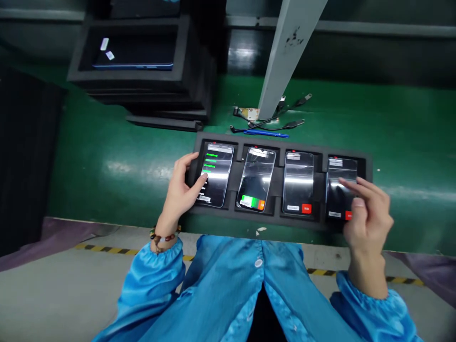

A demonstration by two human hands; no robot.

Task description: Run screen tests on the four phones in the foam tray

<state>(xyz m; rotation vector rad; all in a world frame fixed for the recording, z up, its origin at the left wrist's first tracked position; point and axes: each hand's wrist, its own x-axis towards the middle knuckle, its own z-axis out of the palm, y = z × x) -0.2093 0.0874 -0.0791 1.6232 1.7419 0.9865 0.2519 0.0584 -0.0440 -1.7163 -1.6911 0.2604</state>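
A black foam tray (278,184) lies on the green bench with several lit phones in its slots. At its left end, my left hand (183,187) has thumb and fingers spread; the thumb tip is over the leftmost phone (218,176), whose screen lists green and white lines, and the fingers rest at the tray's edge. My right hand (370,209) is over the rightmost phone (338,190), index finger stretched to its dark screen, other fingers partly bent, nothing held. Between them lie a phone with a green-orange colour bar (257,175) and a phone with a red button (298,180).
Stacked black foam trays (142,85) stand at the back left, the top one holding a phone (135,52). Behind the tray are short black cables (281,124), a blue pen (265,134) and a grey metal post (285,57). White scraps (261,229) lie near the front edge.
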